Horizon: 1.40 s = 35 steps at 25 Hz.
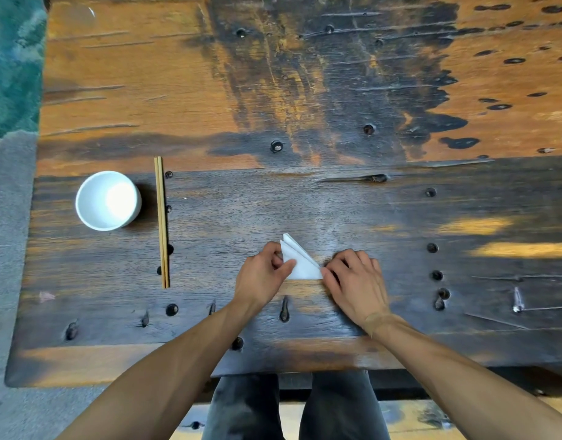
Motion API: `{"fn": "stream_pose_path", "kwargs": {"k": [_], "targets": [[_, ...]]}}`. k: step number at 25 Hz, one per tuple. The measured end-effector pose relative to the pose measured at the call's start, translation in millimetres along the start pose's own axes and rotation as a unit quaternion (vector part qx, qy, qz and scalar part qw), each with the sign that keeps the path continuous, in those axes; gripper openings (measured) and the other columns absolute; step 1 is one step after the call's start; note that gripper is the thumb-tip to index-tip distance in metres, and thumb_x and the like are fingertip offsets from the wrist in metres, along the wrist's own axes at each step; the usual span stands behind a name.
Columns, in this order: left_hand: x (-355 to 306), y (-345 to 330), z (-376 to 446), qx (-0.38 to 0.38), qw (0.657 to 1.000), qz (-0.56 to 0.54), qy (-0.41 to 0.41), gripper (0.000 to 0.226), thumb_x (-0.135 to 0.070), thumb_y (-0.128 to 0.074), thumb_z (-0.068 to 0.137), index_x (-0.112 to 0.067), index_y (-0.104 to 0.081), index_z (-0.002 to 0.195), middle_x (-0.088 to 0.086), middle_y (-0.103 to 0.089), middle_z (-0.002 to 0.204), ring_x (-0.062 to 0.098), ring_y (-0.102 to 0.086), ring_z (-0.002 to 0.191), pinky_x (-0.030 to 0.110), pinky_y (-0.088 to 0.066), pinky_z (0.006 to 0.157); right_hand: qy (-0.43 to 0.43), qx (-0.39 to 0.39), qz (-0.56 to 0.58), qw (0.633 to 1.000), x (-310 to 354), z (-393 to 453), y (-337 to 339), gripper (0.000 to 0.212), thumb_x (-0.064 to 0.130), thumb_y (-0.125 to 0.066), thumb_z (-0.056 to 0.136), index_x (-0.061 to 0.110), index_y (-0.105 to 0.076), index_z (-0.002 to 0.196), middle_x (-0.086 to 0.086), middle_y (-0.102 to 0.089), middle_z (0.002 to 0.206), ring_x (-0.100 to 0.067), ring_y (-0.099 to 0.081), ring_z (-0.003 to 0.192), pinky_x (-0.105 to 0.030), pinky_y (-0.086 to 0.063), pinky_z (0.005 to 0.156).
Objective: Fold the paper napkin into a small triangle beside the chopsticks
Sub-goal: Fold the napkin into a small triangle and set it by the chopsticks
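A white paper napkin (299, 260) lies on the dark wooden table (336, 201) near its front edge, folded into a small layered triangle that points away from me. My left hand (263, 274) pinches its left side with thumb and fingers. My right hand (352, 282) presses on its right corner with the fingertips. A pair of light wooden chopsticks (161, 222) lies straight and lengthwise well to the left of the napkin, apart from it.
A white cup (108, 200) stands left of the chopsticks. The table top is worn, with dark knots and bolt holes. Its left edge meets grey floor and a green rug (13, 58). My legs show below the front edge.
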<state>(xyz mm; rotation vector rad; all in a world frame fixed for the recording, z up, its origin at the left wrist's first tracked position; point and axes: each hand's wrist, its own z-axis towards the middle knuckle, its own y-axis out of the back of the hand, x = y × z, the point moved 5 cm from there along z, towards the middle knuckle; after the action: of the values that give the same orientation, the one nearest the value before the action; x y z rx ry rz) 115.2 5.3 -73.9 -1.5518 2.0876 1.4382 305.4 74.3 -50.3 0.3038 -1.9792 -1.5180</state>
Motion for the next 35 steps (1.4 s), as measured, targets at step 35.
{"fn": "stream_pose_path", "kwargs": {"k": [35], "targets": [[-17.9, -0.1, -24.1, -0.056, 0.851, 0.346, -0.390, 0.047, -0.036, -0.039, 0.102, -0.012, -0.045, 0.142, 0.008, -0.044, 0.149, 0.026, -0.043, 0.135, 0.043, -0.036, 0.106, 0.163, 0.187, -0.143, 0.958, 13.2, -28.6, -45.2, 0.075, 0.056, -0.019, 0.101, 0.008, -0.001, 0.155, -0.009, 0.008, 0.164, -0.026, 0.008, 0.151, -0.054, -0.006, 0.119]]}}
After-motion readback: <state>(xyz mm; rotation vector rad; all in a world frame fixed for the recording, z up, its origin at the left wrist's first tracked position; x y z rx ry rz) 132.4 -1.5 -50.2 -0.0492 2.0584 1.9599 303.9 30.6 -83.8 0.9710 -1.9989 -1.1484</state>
